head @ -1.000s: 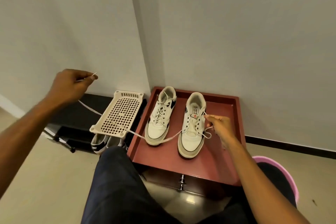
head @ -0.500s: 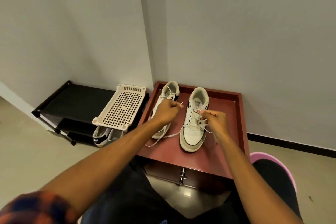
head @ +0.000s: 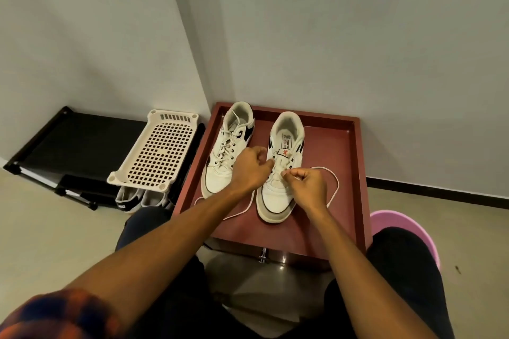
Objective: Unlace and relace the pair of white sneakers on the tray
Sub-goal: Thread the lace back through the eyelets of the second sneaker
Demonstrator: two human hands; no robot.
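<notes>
Grey walls are meeting at a corner behind a dark red tray (head: 355, 151), which is carrying the pair of white sneakers side by side, toes toward the person. Both hands are working at the eyelets of the right-hand sneaker (head: 279, 173): the left hand (head: 252, 166) is curling closed over the lace at the shoe's left eyelet row, and the right hand (head: 307, 184) is pinching the lace (head: 334, 183) between thumb and fingertips just beside the tongue. Slack is lying in loose loops on the tray floor on both sides of this shoe. Judged from this, relacing of this sneaker is under way at the lower eyelets; the next move is calling for feeding a lace tip through the next eyelet and drawing it snug. The left-hand sneaker (head: 228, 151) is sitting laced but untied, with black side panels and a scuffed, greyed toe
</notes>
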